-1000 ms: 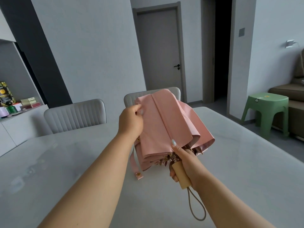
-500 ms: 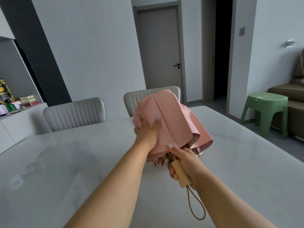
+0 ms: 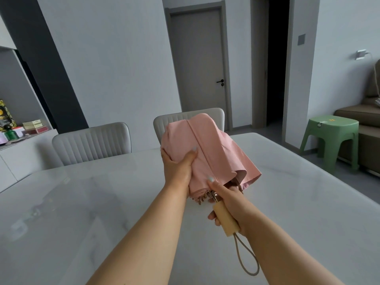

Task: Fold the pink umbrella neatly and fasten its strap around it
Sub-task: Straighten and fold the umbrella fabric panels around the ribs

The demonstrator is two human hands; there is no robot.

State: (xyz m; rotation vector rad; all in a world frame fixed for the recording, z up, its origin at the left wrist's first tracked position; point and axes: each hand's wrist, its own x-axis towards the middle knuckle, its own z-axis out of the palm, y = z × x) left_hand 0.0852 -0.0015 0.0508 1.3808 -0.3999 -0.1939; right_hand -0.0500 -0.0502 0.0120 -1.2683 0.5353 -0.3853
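The pink umbrella (image 3: pixel 207 153) is held up in the air over the white bench (image 3: pixel 82 202). The right hand (image 3: pixel 230 204) wraps its fingers around the wooden handle (image 3: pixel 225 219) to keep it steady. The left hand (image 3: pixel 177 167) squeezes the loose cloth against the middle so the folds lie flat. I cannot see the strap.

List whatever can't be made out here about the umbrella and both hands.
- Strap: head view shows none; the pink umbrella canopy and left hand may cover it.
- Left fingers: wrapped behind the canopy folds.
- Right hand fingers: mostly behind the wooden handle.
- Rib tips: small, blurred.
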